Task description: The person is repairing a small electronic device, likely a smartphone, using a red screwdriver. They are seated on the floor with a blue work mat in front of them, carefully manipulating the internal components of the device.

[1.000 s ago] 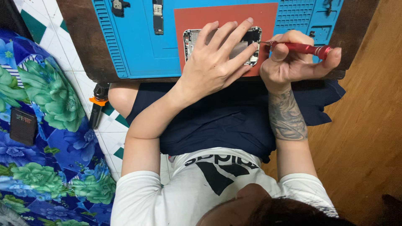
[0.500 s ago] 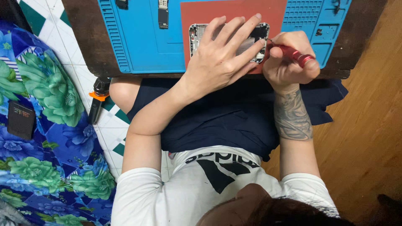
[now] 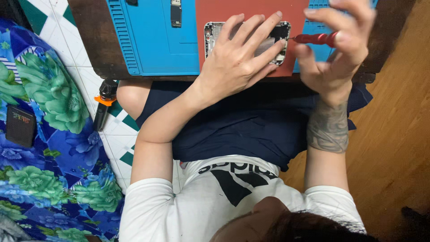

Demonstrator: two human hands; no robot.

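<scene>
Dark wooden tabletop (image 3: pixel 89 40) is being used as the workbench, and a blue repair mat (image 3: pixel 152 40) with a red pad (image 3: pixel 251 11) is being kept on it beneath both hands. On the red pad, under the left hand (image 3: pixel 237 62), an opened smartphone (image 3: pixel 215 33) is being pressed flat by spread fingers, so only its silver frame and some of its dark innards are being shown. Just right of it, a red-handled screwdriver (image 3: pixel 316 39) is being pinched between thumb and fingertips of the right hand (image 3: pixel 333 54), and its thin tip is being pointed at the phone's right edge, touching it or very nearly.

Beyond the left hand, a small dark part (image 3: pixel 176 12) is being left on the mat, well apart from the phone. Down to the left of the left arm, a black tool with an orange collar (image 3: pixel 104 105) is being left on the tiled floor (image 3: pixel 80 71), beside a flowered cloth (image 3: pixel 40 134).

As a judgement: the phone is already being worked with its cover off, screws at that edge are seemingly being handled, and reassembly is not being shown as begun.
</scene>
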